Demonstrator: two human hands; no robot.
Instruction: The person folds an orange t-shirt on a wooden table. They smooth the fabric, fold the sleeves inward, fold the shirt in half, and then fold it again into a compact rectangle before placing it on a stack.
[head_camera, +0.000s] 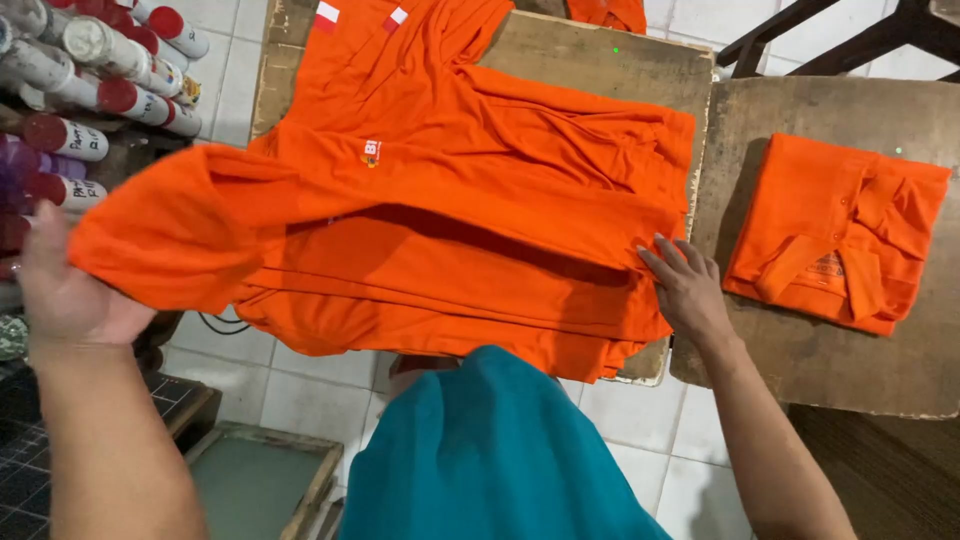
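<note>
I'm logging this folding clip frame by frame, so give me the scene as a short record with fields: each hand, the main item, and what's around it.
left hand: left hand grips a bunched sleeve end of the spread orange cotton polo shirt, lifted off the board
right hand: right hand lies flat, fingers pressing the shirt's right edge
surface: worn wooden board under the shirt
right side: folded orange polo shirt on a second wooden board
upper left: red-capped white bottles in a stack
floor: white tiles

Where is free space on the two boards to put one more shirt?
Free: right board in front of the folded shirt, and its strip left of it. Crowded: left board, covered by the open shirt both hands hold.
</note>
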